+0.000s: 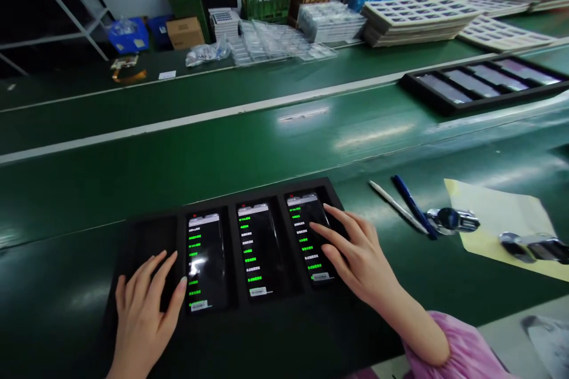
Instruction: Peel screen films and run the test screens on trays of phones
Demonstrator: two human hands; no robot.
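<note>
**Two bare hands on a black tray of smartphones, on a green conveyor belt**

Head view: the right hand (355, 251) is open, fingertips on the right phone (302, 213). The left hand (144, 314) lies spread in the empty left slot, just beside the left phone (207, 260). The middle phone (260, 249) shares the black tray (306, 185) at bottom centre; all show green-text menus. A blue pen (413, 207) lies to the right.

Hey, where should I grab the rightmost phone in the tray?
Pinch the rightmost phone by its long edges, coming straight down from above with your right hand, which rests on it. It lies flat, screen up, sunk in a slot of the tray, so the slot walls block a side approach.
</note>
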